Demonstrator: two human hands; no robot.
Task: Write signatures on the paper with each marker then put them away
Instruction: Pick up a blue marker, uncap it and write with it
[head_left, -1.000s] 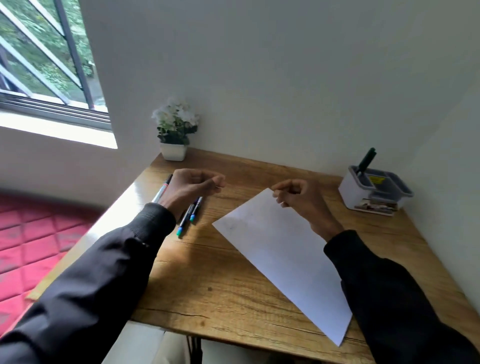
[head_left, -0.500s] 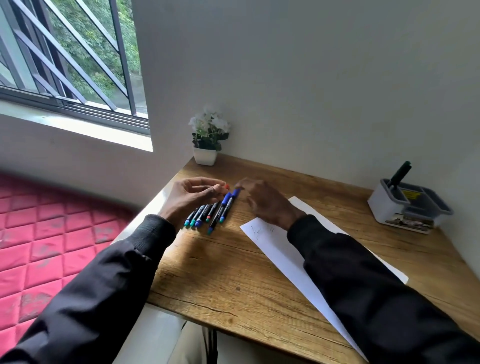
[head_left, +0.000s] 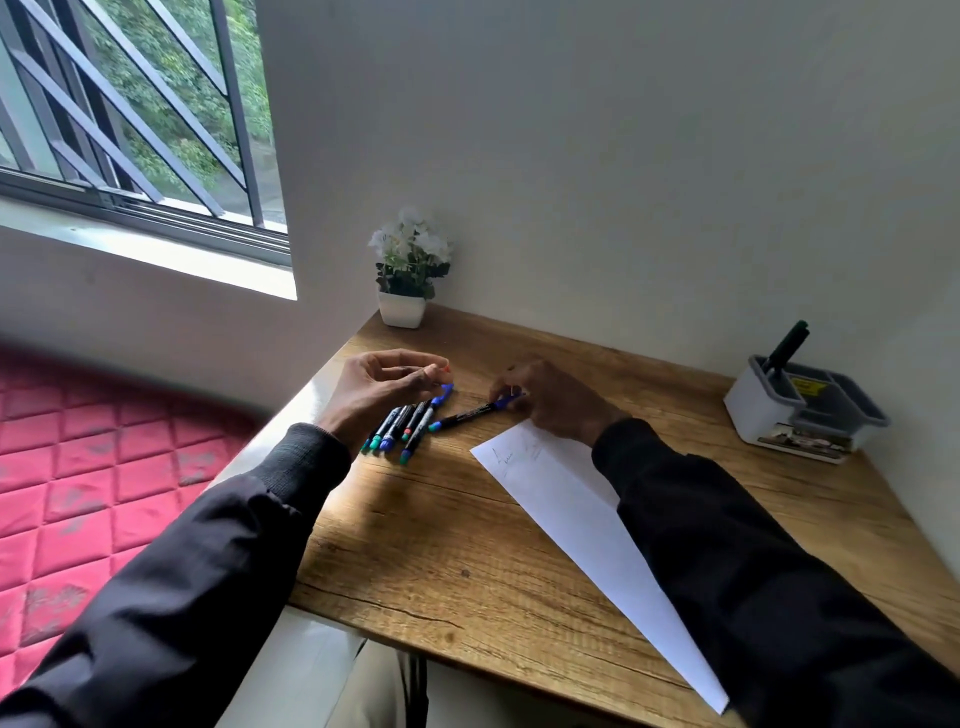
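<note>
The right hand (head_left: 550, 402) pinches the blue end of a black marker (head_left: 467, 414) lying on the worktop (head_left: 441, 530) just left of the paper (head_left: 566, 493), while the left hand (head_left: 382, 387) curls above the marker row (head_left: 402, 426), whether gripping anything I cannot tell.

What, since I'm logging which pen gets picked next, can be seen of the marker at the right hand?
The marker is slim, plastic-looking: a dark barrel with pale print, a blue cap at the far end, a teal end nearer the camera. It slants across the wooden desk, apart from the row of markers on its left and short of the paper. The right hand pinches its blue end; whether it is lifted cannot be told.
</note>
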